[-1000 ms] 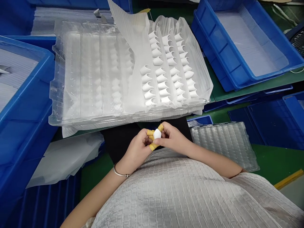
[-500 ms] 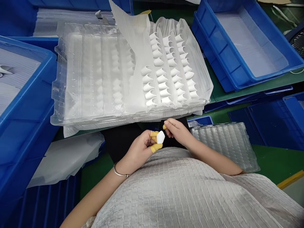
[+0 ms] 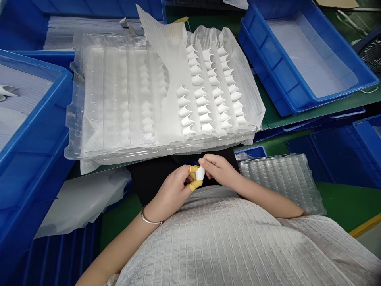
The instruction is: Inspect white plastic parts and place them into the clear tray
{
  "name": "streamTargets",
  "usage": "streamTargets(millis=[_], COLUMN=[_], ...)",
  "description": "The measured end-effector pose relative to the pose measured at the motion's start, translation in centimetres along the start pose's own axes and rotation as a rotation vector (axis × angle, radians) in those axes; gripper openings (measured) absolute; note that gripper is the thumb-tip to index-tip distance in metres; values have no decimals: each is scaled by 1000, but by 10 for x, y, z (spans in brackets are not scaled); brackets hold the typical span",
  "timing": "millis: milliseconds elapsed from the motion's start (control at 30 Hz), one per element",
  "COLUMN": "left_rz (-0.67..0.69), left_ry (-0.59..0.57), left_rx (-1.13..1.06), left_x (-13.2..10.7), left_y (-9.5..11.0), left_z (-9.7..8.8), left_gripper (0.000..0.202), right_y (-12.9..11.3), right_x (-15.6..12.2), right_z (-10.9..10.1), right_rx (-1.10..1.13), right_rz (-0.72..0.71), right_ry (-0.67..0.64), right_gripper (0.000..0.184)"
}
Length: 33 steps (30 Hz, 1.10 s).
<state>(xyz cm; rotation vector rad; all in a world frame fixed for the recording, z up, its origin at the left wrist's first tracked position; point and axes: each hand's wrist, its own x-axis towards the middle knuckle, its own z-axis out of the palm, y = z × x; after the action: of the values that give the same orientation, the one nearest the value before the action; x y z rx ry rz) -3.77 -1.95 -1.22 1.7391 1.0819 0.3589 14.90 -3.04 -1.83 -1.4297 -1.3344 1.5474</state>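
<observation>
Close in front of my body, both hands meet over a small white plastic piece [image 3: 200,172]. My left hand [image 3: 174,188] pinches it between fingertips that wear yellow finger cots. My right hand [image 3: 218,169] grips the same piece from the right with closed fingers. Just beyond the hands lies a clear plastic blister tray [image 3: 98,151] on a stack of the same trays. Several rows of white curved pieces [image 3: 208,95] fill its right part. A translucent sheet [image 3: 166,51] is folded back over its middle.
A blue bin [image 3: 26,131] stands at my left and another blue bin [image 3: 268,71] with a white liner at the back right. An empty ribbed clear tray [image 3: 282,178] lies at my right. A loose white sheet [image 3: 80,198] hangs at the lower left. A fan [image 3: 372,51] sits at the far right.
A second ago both hands gripped the white piece. Half a second ago my right hand had let go and drawn slightly away. Now it has come back and holds the piece again.
</observation>
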Motion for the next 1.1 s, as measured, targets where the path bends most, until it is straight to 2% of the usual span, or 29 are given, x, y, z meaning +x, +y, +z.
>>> streamTargets(millis=[133, 267, 433, 500, 633, 800, 933, 1033, 1100], left_rz=[-4, -17, 0, -17, -92, -142, -127, -85, -58], left_ry=[-9, -19, -4, 19, 77, 40, 94, 127, 160], left_rx=[-42, -67, 0, -74, -364, -498, -440, -316, -210], left_x=[-1, 1, 1, 1, 1, 2, 2, 1, 0], left_y=[1, 1, 0, -1, -3, -1, -1, -1, -1], left_z=[0, 0, 1, 2, 3, 3, 3, 2, 1], left_gripper=[10, 10, 8, 10, 28, 26, 22, 18, 16], right_y=[9, 12, 5, 4, 6, 9, 9, 10, 11], right_x=[5, 3, 1, 2, 4, -2, -7, -5, -3], right_z=[-5, -13, -20, -20, -19, -18, -18, -19, -18], right_rx=[210, 236, 146, 220, 374, 309, 145, 191, 239], right_rz=[127, 79, 27, 28, 37, -27, -83, -81, -43], right_ry=[-9, 7, -190, -206, -134, -118, -101, -151, -173], right_gripper=[39, 38, 32, 32, 36, 33, 32, 44, 42])
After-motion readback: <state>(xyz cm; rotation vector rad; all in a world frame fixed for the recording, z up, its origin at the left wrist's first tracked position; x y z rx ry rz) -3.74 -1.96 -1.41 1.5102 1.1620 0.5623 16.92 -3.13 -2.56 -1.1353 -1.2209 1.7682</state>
